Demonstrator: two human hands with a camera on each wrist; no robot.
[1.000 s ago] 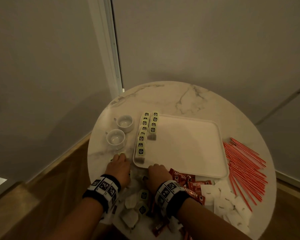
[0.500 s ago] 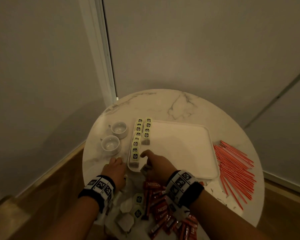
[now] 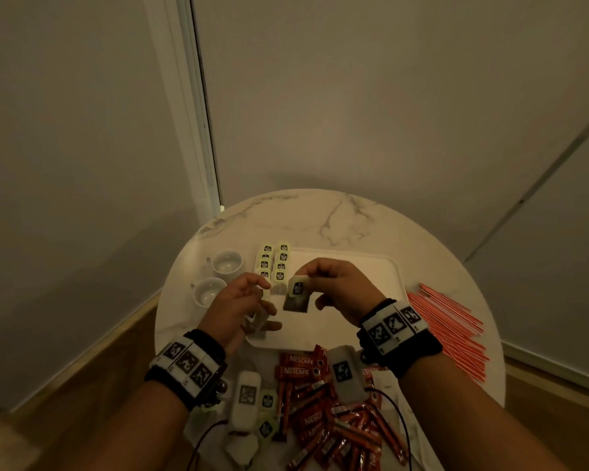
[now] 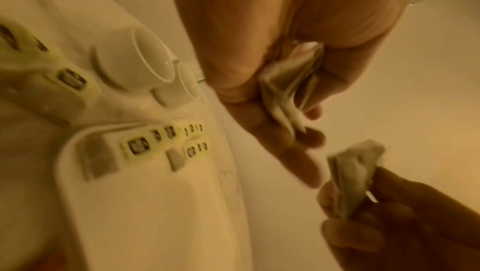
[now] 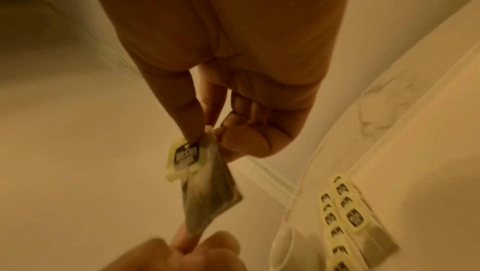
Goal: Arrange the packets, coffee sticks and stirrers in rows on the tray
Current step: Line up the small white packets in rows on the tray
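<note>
Marble table (image 3: 337, 215), tray (image 3: 364, 270) with two tea-packet rows (image 3: 273, 263); each hand's grip pinching packets.

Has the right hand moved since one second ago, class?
Yes. The right hand has risen from the tray's near edge to above it, pinching a tea bag.

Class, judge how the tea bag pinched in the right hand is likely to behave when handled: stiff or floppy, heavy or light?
Probably floppy: the tea bag dangles from the right hand by its top edge. Likely very light, since a fingertip pinch carries it. Its thin pouch looks tearable.
</note>
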